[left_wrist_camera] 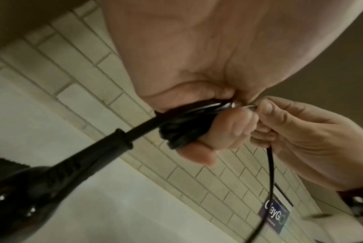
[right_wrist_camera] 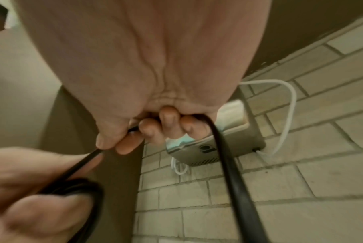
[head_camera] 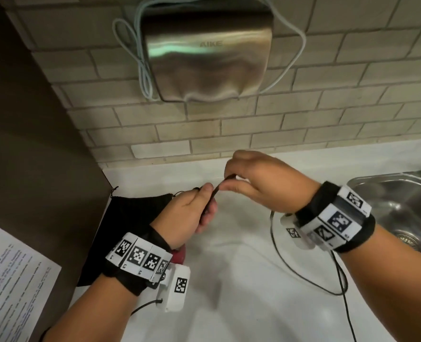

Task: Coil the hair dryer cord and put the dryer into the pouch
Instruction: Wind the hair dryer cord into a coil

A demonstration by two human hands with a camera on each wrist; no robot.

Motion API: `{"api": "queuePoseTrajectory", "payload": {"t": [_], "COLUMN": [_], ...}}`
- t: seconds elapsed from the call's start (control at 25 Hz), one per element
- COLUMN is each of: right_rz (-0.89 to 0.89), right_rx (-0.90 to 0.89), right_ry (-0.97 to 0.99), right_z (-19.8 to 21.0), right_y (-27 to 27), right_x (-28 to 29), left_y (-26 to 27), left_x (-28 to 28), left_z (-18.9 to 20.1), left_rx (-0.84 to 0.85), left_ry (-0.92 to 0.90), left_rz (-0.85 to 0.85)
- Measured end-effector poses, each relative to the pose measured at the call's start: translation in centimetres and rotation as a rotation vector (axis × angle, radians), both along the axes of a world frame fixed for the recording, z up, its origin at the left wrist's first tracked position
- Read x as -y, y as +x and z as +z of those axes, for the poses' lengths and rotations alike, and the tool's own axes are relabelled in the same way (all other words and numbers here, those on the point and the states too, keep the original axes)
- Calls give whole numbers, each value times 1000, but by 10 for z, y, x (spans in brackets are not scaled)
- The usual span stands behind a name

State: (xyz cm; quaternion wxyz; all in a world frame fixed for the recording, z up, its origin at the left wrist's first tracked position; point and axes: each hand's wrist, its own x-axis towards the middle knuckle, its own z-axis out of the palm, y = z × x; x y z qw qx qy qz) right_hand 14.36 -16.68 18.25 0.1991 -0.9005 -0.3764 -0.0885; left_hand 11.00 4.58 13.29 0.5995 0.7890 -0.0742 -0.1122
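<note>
In front of me a wall of pale beige brick-shaped tiles (head_camera: 303,114) carries a brushed-metal hand dryer (head_camera: 205,58) marked AIKE, with thin white cables (head_camera: 140,67) looping down on both its sides. Below it runs a white countertop (head_camera: 241,280), a stainless steel sink (head_camera: 399,206) sunk into it at my right and a dark brown panel (head_camera: 26,144) closing it off at my left. A white printed sheet (head_camera: 11,287) lies at my lower left, and a small dark blue sticker (left_wrist_camera: 274,215) sits on the tiles.
</note>
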Motion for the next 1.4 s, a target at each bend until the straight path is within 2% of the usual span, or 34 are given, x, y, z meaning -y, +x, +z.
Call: {"api": "queuePoseTrajectory", "payload": {"t": [0.16, 0.28, 0.4, 0.48, 0.6, 0.72, 0.76, 0.88, 0.96, 1.04, 1.16, 1.24, 1.4], "right_rz": [-62, -56, -33, -26, 30, 83, 73, 39, 13, -1, 21, 25, 61], "right_rx": [-240, -382, -482, -491, -470, -381, -358, -265, -160, -70, -61, -116, -360], "right_ry": [184, 265, 220, 170, 88, -50, -98, -162, -158, -144, -101, 18, 321], "right_z": [5, -21, -62, -78, -77, -69, -66, -44, -21, 1, 13, 8, -13], "right_y": [25, 33, 22, 4, -23, -32, -32, -31, -26, -16, 2, 13, 22], "right_x": [2, -12, -23, -26, -29, -27, -24, -12, -4, 2, 4, 5, -5], "left_y": [-9, -4, 1, 4, 10, 16, 16, 13, 12, 10, 3, -3, -3], "left_x": [1, 3, -1, -4, -2, 3, 5, 3, -1, -3, 3, 8, 10], "left_z": [9, 17, 28, 32, 22, 8, 5, 2, -1, -3, 2, 9, 16], "left_rx": [-155, -205, -266, -268, -270, -189, -134, 44, 74, 47, -32, -111, -161], "left_ry": [-142, -361, -610, -703, -768, -650, -547, -85, 94, 85, -8, -91, -210], "left_rz": [-82, -115, -181, -138, -29, 77, 110, 129, 131, 74, -39, -102, -126]}}
